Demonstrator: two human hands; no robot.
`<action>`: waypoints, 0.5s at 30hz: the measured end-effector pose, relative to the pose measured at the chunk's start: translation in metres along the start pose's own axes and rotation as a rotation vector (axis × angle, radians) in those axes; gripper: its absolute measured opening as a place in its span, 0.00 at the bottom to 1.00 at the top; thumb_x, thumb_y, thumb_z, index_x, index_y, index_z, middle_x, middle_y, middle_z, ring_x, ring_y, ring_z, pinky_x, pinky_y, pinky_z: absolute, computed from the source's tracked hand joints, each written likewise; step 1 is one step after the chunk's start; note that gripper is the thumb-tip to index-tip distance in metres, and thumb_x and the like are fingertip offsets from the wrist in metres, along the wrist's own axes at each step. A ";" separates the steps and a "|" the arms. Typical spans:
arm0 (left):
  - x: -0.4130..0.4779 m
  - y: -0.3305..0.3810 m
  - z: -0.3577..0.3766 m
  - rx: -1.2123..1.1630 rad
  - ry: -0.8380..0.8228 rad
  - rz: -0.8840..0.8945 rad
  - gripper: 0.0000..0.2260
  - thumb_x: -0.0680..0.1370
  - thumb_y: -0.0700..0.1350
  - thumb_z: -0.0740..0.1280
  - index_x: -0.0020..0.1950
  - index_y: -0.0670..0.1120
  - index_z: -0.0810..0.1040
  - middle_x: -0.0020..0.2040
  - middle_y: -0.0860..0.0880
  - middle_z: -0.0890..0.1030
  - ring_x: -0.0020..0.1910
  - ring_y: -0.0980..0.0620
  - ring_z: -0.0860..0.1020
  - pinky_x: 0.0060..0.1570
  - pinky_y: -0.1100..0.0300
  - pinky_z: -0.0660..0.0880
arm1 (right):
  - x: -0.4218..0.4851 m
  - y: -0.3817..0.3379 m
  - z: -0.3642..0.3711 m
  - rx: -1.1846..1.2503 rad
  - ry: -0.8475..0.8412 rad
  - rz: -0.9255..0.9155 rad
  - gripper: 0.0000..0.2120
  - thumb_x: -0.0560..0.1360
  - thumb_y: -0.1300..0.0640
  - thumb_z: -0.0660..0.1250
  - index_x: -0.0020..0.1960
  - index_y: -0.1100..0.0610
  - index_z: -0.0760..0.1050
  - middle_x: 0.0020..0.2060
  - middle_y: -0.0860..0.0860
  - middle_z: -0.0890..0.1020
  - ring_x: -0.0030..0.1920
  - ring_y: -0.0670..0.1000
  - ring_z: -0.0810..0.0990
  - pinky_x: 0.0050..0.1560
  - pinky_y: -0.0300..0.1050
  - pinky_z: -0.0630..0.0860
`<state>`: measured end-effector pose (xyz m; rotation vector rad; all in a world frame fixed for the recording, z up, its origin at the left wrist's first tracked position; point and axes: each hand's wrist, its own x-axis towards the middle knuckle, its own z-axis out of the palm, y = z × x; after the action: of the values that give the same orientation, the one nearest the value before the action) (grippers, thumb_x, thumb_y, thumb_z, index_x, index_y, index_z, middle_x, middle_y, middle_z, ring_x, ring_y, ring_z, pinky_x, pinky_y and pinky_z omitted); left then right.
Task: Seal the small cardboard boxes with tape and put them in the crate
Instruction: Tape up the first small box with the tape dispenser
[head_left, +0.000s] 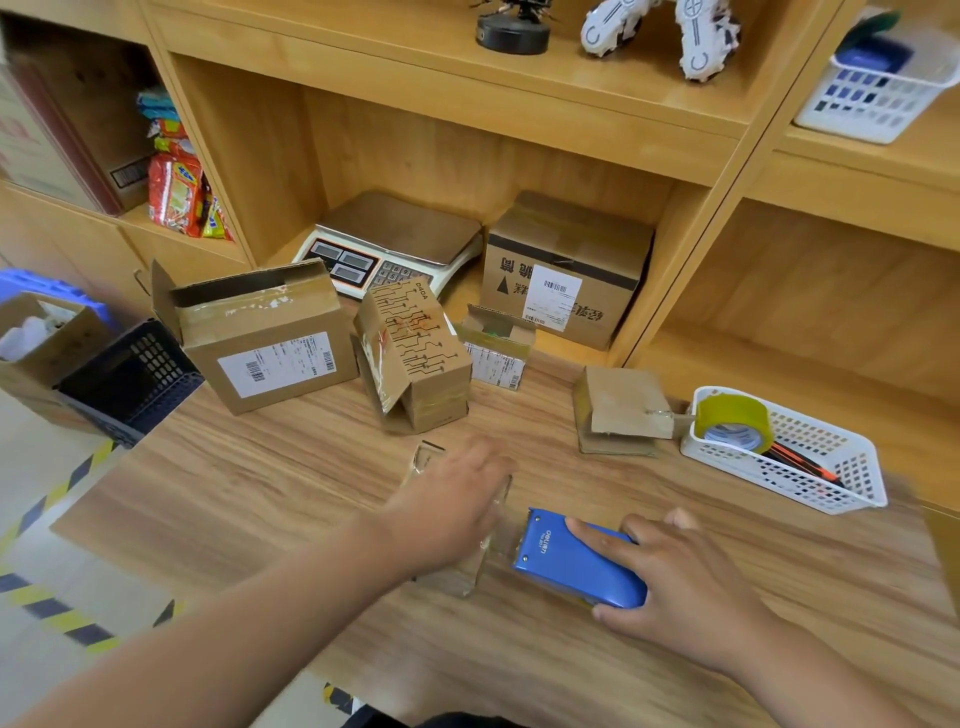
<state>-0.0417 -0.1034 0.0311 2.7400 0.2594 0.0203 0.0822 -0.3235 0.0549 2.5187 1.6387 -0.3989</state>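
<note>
1. Your right hand (685, 577) is clamped over the blue tape dispenser (576, 564), fingers across its top and thumb along its near side, down on the table (234, 493).
2. Your left hand (457, 512) lies palm-down just left of the dispenser, over a stretch of clear tape (483, 566). The fingers are blurred, so I can't tell whether they pinch it or only press.
3. The hands sit near each other but don't touch; the dispenser's nose lies between them.
4. Along the far edge, the big open box (265, 338) stands at the left with its flaps up. The circuit-print box (415, 358) is tilted right beside it, one flap hanging open.
5. The small open box (496, 348) is just right of that one. The flat box (621, 410) lies further right, just beside the white basket (810, 467).
6. The tape roll (732, 421) leans in the basket's near-left corner.
7. The dark crate (130, 379) sits off the table's left edge, lower down and well apart from your left hand.
8. Bare wood runs from your left forearm out to that left edge, and there's another band of it between your hands and the row of boxes.
</note>
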 end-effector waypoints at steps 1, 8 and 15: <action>0.005 0.007 0.009 -0.011 0.019 0.028 0.21 0.81 0.47 0.58 0.74 0.50 0.62 0.74 0.51 0.60 0.74 0.53 0.54 0.71 0.63 0.51 | 0.000 0.002 0.002 0.004 0.013 -0.001 0.36 0.60 0.28 0.59 0.68 0.34 0.67 0.31 0.39 0.66 0.32 0.45 0.60 0.36 0.26 0.49; 0.016 -0.010 0.043 -0.007 0.171 0.127 0.14 0.78 0.49 0.54 0.46 0.50 0.79 0.51 0.52 0.81 0.53 0.49 0.77 0.62 0.63 0.60 | -0.016 0.012 0.008 0.129 0.126 0.020 0.39 0.62 0.30 0.61 0.72 0.35 0.60 0.33 0.39 0.68 0.33 0.46 0.66 0.36 0.28 0.63; 0.016 -0.009 0.046 -0.019 0.215 0.152 0.12 0.78 0.50 0.56 0.42 0.49 0.77 0.48 0.52 0.80 0.50 0.52 0.74 0.58 0.60 0.61 | -0.025 0.013 0.003 0.153 0.132 0.052 0.40 0.62 0.31 0.62 0.73 0.35 0.58 0.34 0.38 0.67 0.34 0.46 0.67 0.37 0.24 0.59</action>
<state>-0.0253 -0.1093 -0.0151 2.7329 0.1081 0.3574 0.0834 -0.3517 0.0585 2.7480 1.6421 -0.3730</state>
